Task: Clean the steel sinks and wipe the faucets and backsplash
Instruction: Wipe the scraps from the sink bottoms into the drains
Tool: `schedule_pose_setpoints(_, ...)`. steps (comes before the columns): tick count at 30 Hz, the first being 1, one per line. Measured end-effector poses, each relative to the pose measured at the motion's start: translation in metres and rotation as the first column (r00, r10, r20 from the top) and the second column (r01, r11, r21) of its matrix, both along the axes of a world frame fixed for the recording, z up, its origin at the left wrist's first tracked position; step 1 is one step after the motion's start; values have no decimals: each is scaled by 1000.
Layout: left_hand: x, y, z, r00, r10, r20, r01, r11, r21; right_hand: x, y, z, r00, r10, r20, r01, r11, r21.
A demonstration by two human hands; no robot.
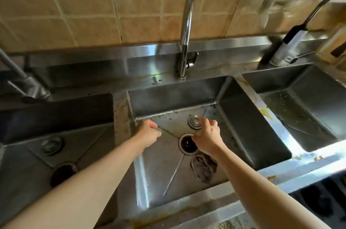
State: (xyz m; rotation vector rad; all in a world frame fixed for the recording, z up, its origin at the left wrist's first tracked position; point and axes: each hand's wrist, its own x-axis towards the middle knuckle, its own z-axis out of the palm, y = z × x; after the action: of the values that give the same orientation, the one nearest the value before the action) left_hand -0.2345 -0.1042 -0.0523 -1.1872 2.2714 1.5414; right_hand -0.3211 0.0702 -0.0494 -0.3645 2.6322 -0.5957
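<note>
Far left of frame: left sink [28, 154], untouched. Left of centre: left hand [148, 132], fingers loosely curled, holding nothing, hovering over the middle sink [168, 172]. Centre: open drain [187, 143], uncovered. Right of that: right hand [207, 137] pinching at the steel stopper [194, 122]. Below: grey rag [204, 169] on the basin floor, unused. Risks: scraps washed down the bare drain, likely clogging it; wet stopper slipping loose. Far right: right sink [299, 116], yellow residue drying hard.

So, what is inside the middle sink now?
In the middle sink: an open drain hole, a round steel stopper, a crumpled grey cloth, food specks. The right hand covers part of the floor.
</note>
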Motion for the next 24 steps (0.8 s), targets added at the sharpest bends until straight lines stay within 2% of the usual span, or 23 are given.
schedule_pose_setpoints(3, -22, 21, -25, 996, 62, 71, -62, 998, -2, -35, 22, -27, 988, 69, 140, -86, 989, 117)
schedule_pose_setpoints(7, -34, 40, -58, 979, 128, 162, -131, 991, 12, -61, 38, -62, 922, 145, 358, -243, 938, 247)
schedule_pose_setpoints(12, -46, 46, -97, 947, 182, 265, -186, 982, -11, -73, 40, -109, 792, 305, 528, -516, 797, 314)
schedule_pose_setpoints(17, -54, 39, -131, 923, 200, 328, -204, 979, -23, -77, 37, -151, 688, 294, 664, -626, 702, 338)
schedule_pose_setpoints(19, -57, 35, -144, 917, 203, 343, -207, 978, -27, -78, 35, -166, 695, 245, 676, -602, 712, 361)
schedule_pose_setpoints(22, -62, 30, -159, 915, 195, 352, -199, 980, -25, -75, 32, -189, 755, 214, 620, -553, 716, 426)
schedule_pose_setpoints(24, -67, 26, -169, 920, 186, 346, -190, 982, -22, -74, 29, -206, 781, 200, 592, -542, 689, 482)
